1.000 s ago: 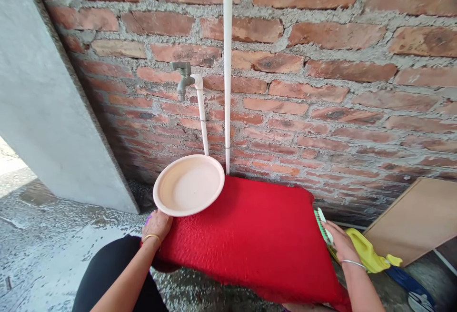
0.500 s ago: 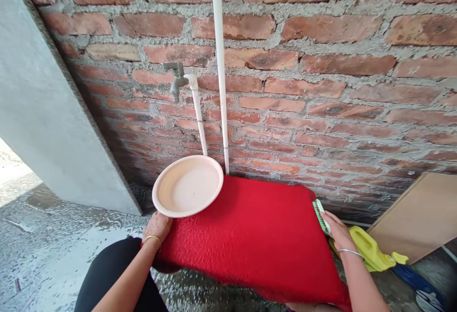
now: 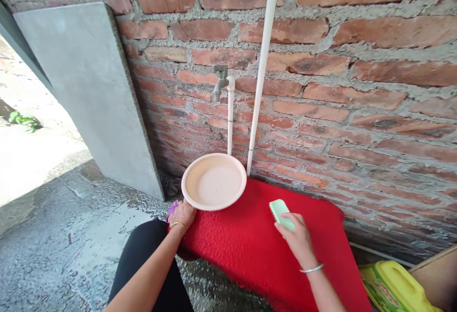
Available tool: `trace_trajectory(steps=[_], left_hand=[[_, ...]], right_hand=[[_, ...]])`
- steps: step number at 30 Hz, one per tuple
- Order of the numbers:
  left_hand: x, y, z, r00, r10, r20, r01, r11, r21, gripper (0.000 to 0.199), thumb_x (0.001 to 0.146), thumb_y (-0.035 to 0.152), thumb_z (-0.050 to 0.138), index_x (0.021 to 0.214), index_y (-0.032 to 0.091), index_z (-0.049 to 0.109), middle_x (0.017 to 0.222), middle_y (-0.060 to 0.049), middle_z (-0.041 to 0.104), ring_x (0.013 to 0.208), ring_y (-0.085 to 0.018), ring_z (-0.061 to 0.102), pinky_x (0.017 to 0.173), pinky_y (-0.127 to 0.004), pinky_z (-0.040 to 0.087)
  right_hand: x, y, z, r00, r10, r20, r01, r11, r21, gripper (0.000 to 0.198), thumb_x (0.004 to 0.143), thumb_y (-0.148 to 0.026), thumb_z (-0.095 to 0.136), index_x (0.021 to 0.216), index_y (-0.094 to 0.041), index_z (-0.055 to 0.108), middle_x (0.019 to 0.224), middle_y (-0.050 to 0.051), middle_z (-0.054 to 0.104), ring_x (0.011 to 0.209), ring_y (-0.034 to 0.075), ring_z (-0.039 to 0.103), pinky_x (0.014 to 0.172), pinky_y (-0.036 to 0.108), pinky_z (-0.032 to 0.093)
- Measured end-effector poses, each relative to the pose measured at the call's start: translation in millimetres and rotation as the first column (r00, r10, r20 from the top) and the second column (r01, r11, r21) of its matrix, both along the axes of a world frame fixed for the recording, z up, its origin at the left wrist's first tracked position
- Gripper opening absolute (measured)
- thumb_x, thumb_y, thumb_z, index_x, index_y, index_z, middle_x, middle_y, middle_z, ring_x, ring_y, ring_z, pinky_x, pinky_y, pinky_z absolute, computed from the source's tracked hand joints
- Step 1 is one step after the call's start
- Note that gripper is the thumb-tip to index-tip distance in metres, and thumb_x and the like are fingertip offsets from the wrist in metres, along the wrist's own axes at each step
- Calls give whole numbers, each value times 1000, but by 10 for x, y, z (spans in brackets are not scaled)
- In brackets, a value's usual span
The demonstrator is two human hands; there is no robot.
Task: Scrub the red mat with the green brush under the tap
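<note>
A red fuzzy cloth (image 3: 235,250) is spread over a low bench or table against the wall. My right hand (image 3: 298,236) is closed around a pale green scrubbing brush (image 3: 282,213), held over the middle of the cloth with its back upward. At the left end, my left hand (image 3: 183,214) is closed over the cloth's edge, its fingertips partly hidden. Something purple (image 3: 172,209) shows beside that hand; its kind is unclear. Right by the left hand, a cream plastic basin (image 3: 214,183) sits on the cloth's back left corner, with no water visible in it.
A grey tap (image 3: 220,81) on a white pipe (image 3: 230,121) stands above the basin, before the brick wall (image 3: 310,93). A taller white pipe (image 3: 262,64) runs beside it. A grey slab (image 3: 93,93) leans at left over wet floor (image 3: 89,250). A yellow jug (image 3: 396,283) stands at right.
My right hand has carried the brush from the cloth's right edge leftward to its middle. The view has turned left. My left hand keeps its place at the cloth's left edge.
</note>
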State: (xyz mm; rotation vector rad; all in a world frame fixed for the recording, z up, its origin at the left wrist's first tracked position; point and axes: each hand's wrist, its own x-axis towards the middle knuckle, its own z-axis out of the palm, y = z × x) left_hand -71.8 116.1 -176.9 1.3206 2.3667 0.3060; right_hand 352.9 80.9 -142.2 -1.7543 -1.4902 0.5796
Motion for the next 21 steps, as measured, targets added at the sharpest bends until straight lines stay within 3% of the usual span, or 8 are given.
trace_trajectory(steps=[2,4,7,10,13,15,17,21], left_hand=[[4,3,16,1000,-2,25,2,1000,-11,60,107,45,31,148,15,62,147,-27,65,140,-43,60,110,-56,47],[7,4,32,999,-9,34,10,1000,-17,60,108,46,30,149,14,61,146,-28,65,140,-42,61,110,-57,46],[12,-1,38,999,-14,32,14,1000,-12,59,108,46,32,148,14,61,144,-28,66,139,-42,62,110,-57,46],[14,-5,-1,999,-2,36,2,1000,2,57,107,44,34,147,14,61,144,-27,65,137,-41,63,109,-56,47],[9,-4,-70,999,1,35,-2,1000,23,55,107,44,36,147,15,61,143,-27,67,137,-39,64,110,-54,46],[3,-1,-108,1000,-2,29,1,1000,27,55,106,44,38,147,15,61,141,-27,68,137,-39,64,111,-53,45],[-5,-1,-127,999,-7,31,6,1000,25,55,106,44,38,148,15,60,141,-27,68,138,-40,63,112,-53,44],[-31,-5,-130,999,-14,32,13,1000,24,59,107,45,32,150,16,59,144,-27,67,139,-41,62,112,-55,45]], right_hand=[[-539,5,21,973,192,129,-192,981,-14,26,79,-41,73,102,-28,80,108,6,68,100,26,73,94,38,59],[-926,-4,15,923,305,235,-300,952,-58,25,79,-31,75,104,-30,80,109,6,69,104,27,72,97,38,58],[-1080,-22,-37,867,383,319,-368,924,-108,27,79,-25,76,104,-31,80,111,5,69,106,27,72,99,38,56],[-760,-16,-110,894,343,288,-317,939,-134,27,80,-29,75,107,-30,80,109,4,68,100,25,72,93,36,56],[-346,46,-144,950,138,280,-113,988,-105,31,81,-42,72,108,-28,80,108,5,67,96,26,72,87,37,56],[-254,122,-133,962,16,271,4,997,-72,34,82,-49,70,108,-28,80,108,5,65,95,27,71,83,37,55],[-377,212,-104,967,-3,255,22,997,-69,35,84,-51,67,109,-29,79,108,5,64,94,26,70,80,36,54],[-947,392,-42,940,141,310,-108,987,-121,29,86,-41,70,111,-29,78,106,4,62,94,23,69,79,33,52]])
